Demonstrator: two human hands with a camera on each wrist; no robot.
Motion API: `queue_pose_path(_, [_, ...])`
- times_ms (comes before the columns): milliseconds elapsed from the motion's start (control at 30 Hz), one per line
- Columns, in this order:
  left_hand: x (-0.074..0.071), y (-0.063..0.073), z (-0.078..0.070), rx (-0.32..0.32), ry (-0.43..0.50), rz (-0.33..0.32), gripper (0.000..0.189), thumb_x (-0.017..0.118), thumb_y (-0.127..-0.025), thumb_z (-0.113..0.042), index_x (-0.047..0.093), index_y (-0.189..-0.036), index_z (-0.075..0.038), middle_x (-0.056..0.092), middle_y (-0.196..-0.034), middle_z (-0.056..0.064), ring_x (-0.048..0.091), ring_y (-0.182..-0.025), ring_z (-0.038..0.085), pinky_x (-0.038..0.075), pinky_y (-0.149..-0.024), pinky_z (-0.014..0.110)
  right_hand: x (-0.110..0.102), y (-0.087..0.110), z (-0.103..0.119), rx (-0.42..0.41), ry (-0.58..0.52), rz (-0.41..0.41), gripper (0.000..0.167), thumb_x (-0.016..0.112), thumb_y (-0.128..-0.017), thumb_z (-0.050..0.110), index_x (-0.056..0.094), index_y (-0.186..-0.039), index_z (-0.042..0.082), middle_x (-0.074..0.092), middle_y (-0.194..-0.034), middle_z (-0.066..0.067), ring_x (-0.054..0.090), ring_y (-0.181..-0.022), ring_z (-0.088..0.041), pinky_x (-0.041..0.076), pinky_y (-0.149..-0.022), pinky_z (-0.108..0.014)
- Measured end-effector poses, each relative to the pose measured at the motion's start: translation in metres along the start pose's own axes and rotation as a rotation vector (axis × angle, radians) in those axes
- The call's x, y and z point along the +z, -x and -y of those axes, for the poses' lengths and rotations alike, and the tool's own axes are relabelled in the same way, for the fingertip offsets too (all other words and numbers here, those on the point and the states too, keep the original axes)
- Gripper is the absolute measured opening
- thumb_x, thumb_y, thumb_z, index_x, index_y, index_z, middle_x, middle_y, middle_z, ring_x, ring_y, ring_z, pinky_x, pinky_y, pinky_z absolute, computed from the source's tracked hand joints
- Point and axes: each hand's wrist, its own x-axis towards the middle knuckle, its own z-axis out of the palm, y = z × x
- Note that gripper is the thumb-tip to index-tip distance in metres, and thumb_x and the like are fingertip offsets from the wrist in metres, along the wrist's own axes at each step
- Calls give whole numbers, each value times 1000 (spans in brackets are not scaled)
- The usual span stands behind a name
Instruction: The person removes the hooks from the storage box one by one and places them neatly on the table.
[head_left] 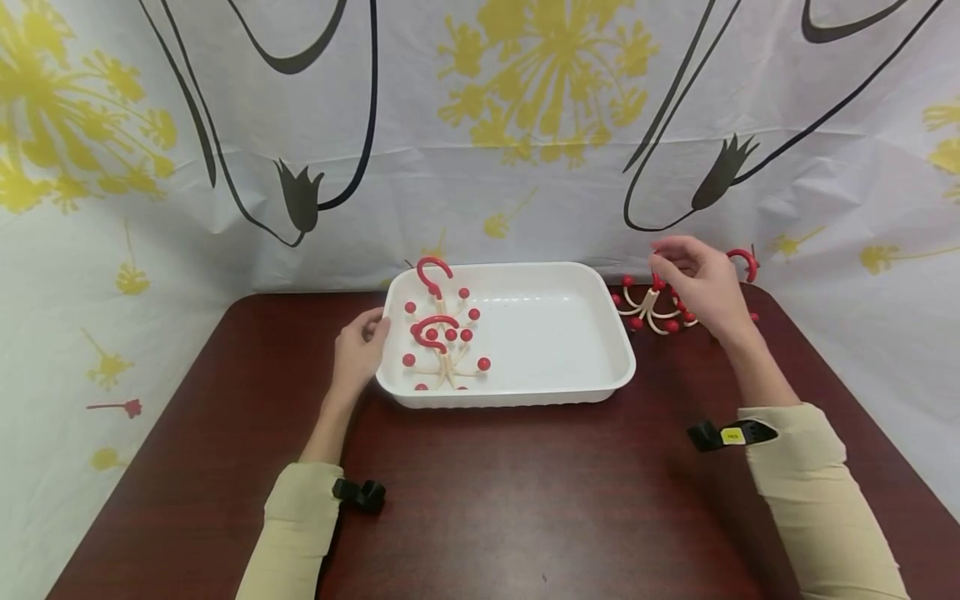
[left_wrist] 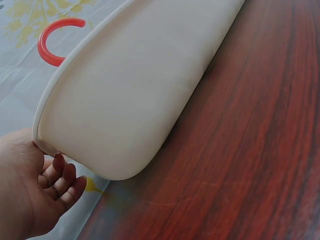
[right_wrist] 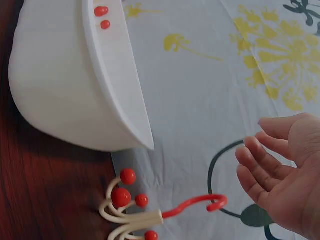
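In the head view, a white plastic tray (head_left: 555, 333) sits toward the back of the table. My left hand (head_left: 358, 350) grips its left end, thumb at the rim and fingers curled below it in the left wrist view. Two hangers, each with a red hook (head_left: 433, 275) and cream arms tipped with red balls, are inside the tray's left part. Right of the tray stands another such hanger (head_left: 649, 302). My right hand (head_left: 697, 275) is over it, fingers loosely bent; in the right wrist view a gap shows between the fingertips and the red hook (right_wrist: 195, 201).
Behind my right hand, a further red hook (head_left: 750, 263) shows, its lower part mostly hidden. A patterned white cloth (head_left: 525, 208) hangs right behind the dark wooden table (head_left: 555, 492). Black cameras (head_left: 360, 495) are strapped at both wrists.
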Motion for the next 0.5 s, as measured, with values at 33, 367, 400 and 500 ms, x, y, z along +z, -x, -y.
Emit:
queue_pose_path(33, [0,0,0,0,2,0,38,57,-104,-25,63,-134,-2,64,-98,17,61,-87,27,46,-70,24,2,0,2,-7,1,0,35,66,-99,25,66,-126,4,66,-105,5,60,-89,1,44,-78,-11])
queue_pose_path(367, [0,0,0,-12,0,2,39,56,-104,-26,63,-134,-2,64,-99,16,61,-87,26,47,-71,26,27,3,18,-28,-36,83,36,67,-99,24,65,-129,4,67,-113,-14,60,-90,1,45,-79,-13])
queue_pose_path(400, [0,0,0,-12,-1,2,39,56,-104,-26,63,-134,-2,64,-99,16,61,-88,27,47,-71,26,29,3,20,-27,-33,91,36,67,-99,24,65,-129,5,67,-114,-14,60,-89,2,45,-79,-13])
queue_pose_path(500, [-1,1,-2,-18,-1,5,39,56,-104,-26,63,-135,-2,64,-100,17,62,-89,27,48,-72,26,39,2,24,-36,-38,114,36,67,-99,25,65,-129,5,68,-114,-15,61,-89,-1,46,-79,-15])
